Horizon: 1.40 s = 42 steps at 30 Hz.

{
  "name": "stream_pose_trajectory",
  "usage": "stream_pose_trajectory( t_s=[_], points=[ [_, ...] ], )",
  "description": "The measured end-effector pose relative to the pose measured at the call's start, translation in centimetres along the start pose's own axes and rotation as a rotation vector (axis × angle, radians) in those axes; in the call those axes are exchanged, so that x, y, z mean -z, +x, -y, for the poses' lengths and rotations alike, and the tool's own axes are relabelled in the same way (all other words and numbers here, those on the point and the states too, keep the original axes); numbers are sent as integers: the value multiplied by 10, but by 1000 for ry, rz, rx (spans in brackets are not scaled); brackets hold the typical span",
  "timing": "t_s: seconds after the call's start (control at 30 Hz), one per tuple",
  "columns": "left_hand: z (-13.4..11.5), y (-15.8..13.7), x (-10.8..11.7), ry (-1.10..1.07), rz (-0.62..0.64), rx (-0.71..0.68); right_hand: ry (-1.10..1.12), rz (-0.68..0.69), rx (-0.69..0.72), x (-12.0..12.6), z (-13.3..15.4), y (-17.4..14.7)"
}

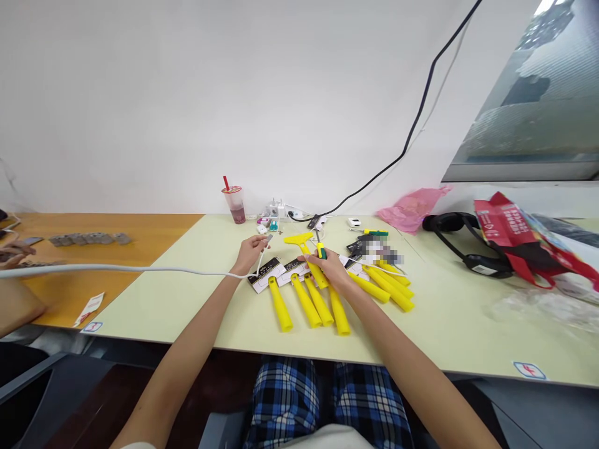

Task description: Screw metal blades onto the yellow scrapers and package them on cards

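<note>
My left hand [253, 253] is closed in a pinch at the left of the work area. At its fingertips is a small greyish piece, too small to name; a white cable [187, 269] loops beside it. My right hand [329, 264] is wrapped round a screwdriver [321, 251] with a yellow-green handle, its shaft pointing up and away. Just left of that hand lies a yellow scraper [299, 239] with a wide T-shaped head; whether the fingers also grip it I cannot tell. Several yellow handles [281, 305] with black-and-white cards [266, 275] are spread below and between my hands.
A second screwdriver [375, 232] lies behind right. Along the wall stand a drink cup [235, 202] and white chargers [276, 209]. A pink bag [412, 209], headphones [486, 264] and a red bag [510, 231] are at right. Another person's hand [14, 252] is at far left.
</note>
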<state>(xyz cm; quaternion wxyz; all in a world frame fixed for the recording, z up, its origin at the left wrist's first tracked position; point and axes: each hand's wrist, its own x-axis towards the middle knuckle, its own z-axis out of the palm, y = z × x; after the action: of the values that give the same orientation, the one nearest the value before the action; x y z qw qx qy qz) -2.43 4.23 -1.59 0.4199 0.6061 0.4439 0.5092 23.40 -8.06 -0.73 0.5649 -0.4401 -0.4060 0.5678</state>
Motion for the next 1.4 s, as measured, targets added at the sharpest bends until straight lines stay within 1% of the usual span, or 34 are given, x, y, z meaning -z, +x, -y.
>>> stream_pose_trajectory(
  t_s=[0.07, 0.1, 0.17, 0.23, 0.37, 0.47, 0.63, 0.83, 1.03, 1.1, 1.27, 1.4],
  points=[
    [-5, 0, 3, -3, -92, -23, -18, 2, 0, 0, 0, -1],
    [-8, 0, 4, -23, -118, -29, -28, 6, 0, -1, 1, -2],
    [-15, -3, 4, -93, -119, -44, -41, 25, 5, -1, 2, -4],
    [-22, -6, 1, -178, -61, -50, -55, 61, 12, -3, 3, -6],
    [-29, -15, -10, -265, 129, -2, -111, 122, 19, -7, 6, -10],
    [-28, -18, -17, -257, 184, 52, -178, 140, 40, -10, 8, -14],
    [-28, -21, -21, -274, 164, 64, -290, 179, 76, -14, 7, -18],
    [-38, -24, -19, -299, 125, 78, -335, 150, 114, -13, -1, -14],
    [-38, -26, -23, -297, 162, 93, -295, 161, 97, -14, -1, -15],
    [-38, -26, -24, -290, 154, 94, -278, 167, 89, -16, 1, -17],
    [-41, -26, -24, -334, 72, 78, -226, 201, 61, -19, 5, -22],
    [-43, -25, -20, -313, 103, 91, -253, 238, 65, -21, 4, -24]
  ],
)
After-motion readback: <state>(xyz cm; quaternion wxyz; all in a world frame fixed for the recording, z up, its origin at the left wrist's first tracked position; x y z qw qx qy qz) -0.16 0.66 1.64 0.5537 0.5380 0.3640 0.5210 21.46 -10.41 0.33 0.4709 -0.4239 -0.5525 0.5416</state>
